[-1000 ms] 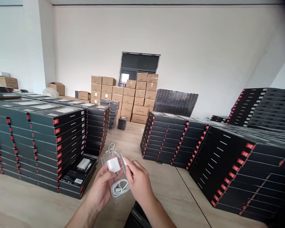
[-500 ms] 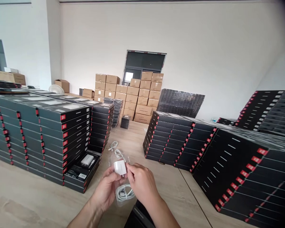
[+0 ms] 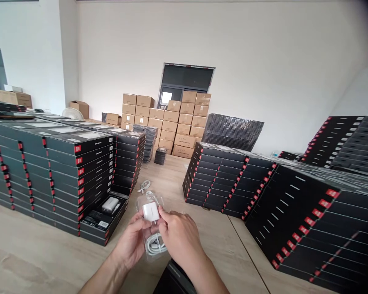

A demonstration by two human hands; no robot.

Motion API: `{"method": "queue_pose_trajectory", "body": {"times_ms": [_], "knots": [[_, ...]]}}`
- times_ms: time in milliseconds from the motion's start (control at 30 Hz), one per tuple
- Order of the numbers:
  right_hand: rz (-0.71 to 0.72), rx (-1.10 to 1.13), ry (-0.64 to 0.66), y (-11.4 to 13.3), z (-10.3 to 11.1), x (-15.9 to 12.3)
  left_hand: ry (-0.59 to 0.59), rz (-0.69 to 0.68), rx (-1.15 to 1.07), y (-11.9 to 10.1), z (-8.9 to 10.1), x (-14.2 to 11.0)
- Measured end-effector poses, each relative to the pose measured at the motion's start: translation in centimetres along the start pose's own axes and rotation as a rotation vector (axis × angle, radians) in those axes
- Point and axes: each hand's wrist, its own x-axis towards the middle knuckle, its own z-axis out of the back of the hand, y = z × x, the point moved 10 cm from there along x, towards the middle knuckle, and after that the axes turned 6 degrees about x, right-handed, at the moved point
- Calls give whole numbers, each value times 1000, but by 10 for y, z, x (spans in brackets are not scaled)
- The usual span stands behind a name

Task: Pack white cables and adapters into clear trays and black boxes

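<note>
A white plug charger (image 3: 151,212) sits over a clear plastic tray (image 3: 140,201), its prongs pointing down toward me. My left hand (image 3: 131,239) grips the tray from the left, the thumb lying at the charger's lower edge. From the right, my right hand (image 3: 181,232) pinches the charger's side; its fingertips are partly hidden. A coiled white cable (image 3: 153,244) lies in the tray's lower part, partly behind my right hand. Under my right forearm is a black box (image 3: 174,277). Another white cable (image 3: 144,186) rests on the table beyond the tray.
An open black box (image 3: 106,224) containing a white charger (image 3: 109,204) stands left of my hands. Stacked black boxes (image 3: 95,171) rise behind it, with more black boxes (image 3: 294,216) on the right. Brown cartons (image 3: 168,122) are piled at the back of the wooden table (image 3: 221,237).
The charger has tilted slightly between my fingers. Both hands and the tray have shifted a little left and up in view, while the whole view has also moved slightly.
</note>
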Motion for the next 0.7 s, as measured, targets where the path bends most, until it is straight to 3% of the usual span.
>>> {"method": "queue_pose_trajectory", "body": {"times_ms": [167, 267, 400, 533, 600, 700], "knots": [[107, 222, -68, 1, 3, 0, 5, -147, -72, -27, 5, 3], [102, 418, -147, -5, 3, 2, -4, -132, -73, -29, 5, 2], [-58, 761, -217, -31, -7, 9, -28, -80, -73, -24, 3, -1], [-196, 1063, -96, -45, -33, 15, -35, -102, -62, -25, 1, -1], [-204, 1048, -129, -47, -33, 14, -44, -136, -58, -27, 2, 0], [-98, 751, -318, -40, -10, 7, -62, -206, -51, -30, 5, 2]]}}
